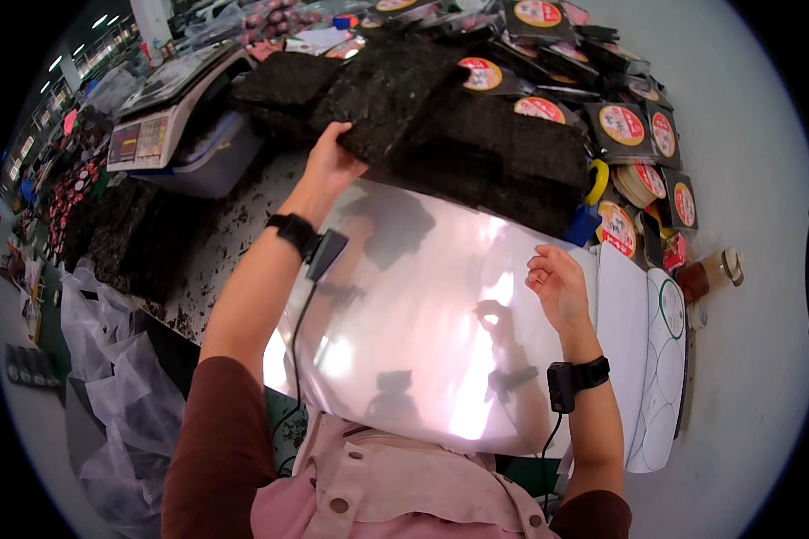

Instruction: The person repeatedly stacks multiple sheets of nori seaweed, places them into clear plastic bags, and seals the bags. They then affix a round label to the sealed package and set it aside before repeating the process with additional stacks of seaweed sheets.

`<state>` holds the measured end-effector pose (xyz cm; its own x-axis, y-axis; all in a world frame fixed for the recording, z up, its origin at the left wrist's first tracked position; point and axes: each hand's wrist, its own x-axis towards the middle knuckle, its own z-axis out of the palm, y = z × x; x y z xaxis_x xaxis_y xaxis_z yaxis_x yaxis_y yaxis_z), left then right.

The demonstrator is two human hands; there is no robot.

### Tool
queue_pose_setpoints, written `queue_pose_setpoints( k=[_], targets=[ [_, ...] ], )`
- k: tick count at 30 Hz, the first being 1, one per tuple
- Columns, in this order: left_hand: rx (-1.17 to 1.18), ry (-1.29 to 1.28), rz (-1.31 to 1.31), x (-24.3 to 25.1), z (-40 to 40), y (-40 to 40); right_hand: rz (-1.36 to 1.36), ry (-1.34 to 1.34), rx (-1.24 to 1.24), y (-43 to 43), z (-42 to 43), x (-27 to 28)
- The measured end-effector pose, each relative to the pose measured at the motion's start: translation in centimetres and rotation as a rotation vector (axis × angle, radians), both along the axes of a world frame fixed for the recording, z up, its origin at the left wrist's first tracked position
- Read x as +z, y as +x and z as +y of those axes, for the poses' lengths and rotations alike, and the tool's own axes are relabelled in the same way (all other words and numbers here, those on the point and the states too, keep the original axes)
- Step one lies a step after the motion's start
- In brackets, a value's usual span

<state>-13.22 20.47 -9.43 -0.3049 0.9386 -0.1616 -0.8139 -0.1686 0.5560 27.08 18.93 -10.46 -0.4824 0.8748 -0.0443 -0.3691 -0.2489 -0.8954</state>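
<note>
My left hand (pixel 337 158) grips the near edge of a stack of dark dried seaweed sheets (pixel 391 94), its thumb on top. More dark seaweed stacks (pixel 546 148) lie to the right of it. Before me a shiny reflective sheet (pixel 404 303) covers the near part of the table and mirrors my arms. My right hand (pixel 558 283) is raised over the sheet's right side, fingers loosely curled, with nothing in it. White paper sheets (pixel 623 323) and a sheet of round printed labels (pixel 664 364) lie at the right.
A weighing scale (pixel 138 141) stands over a plastic bin (pixel 209 162) at the left. Labelled black packets (pixel 621 124) are heaped at the back right, near a blue and yellow tape dispenser (pixel 583 226) and a jar of brown liquid (pixel 704 276). Clear plastic bags (pixel 118 377) hang at the left.
</note>
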Motion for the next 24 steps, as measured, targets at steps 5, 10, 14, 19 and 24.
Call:
queue_pose_setpoints(
  k=[5, 10, 14, 19, 24],
  targets=[
    [-0.311, -0.130, 0.109, -2.3, -8.9, 4.9, -0.062, -0.087, -0.048, 2.5, -2.9, -2.0],
    [-0.541, -0.309, 0.260, -5.2, -15.1, 8.6, -0.155, -0.116, -0.044, 3.8, -6.0, -2.6],
    [-0.536, -0.371, 0.498, -4.8, -15.9, 10.4, -0.444, -0.010, -0.024, 2.4, -7.9, -2.3],
    [-0.549, -0.312, 0.819, -2.8, -15.5, 10.7, -0.609, 0.072, 0.000, 0.5, -8.6, -2.1],
    [-0.278, -0.291, 0.856, -3.4, -16.2, 10.5, -0.438, -0.070, -0.087, -0.7, -8.2, -2.6]
  ],
)
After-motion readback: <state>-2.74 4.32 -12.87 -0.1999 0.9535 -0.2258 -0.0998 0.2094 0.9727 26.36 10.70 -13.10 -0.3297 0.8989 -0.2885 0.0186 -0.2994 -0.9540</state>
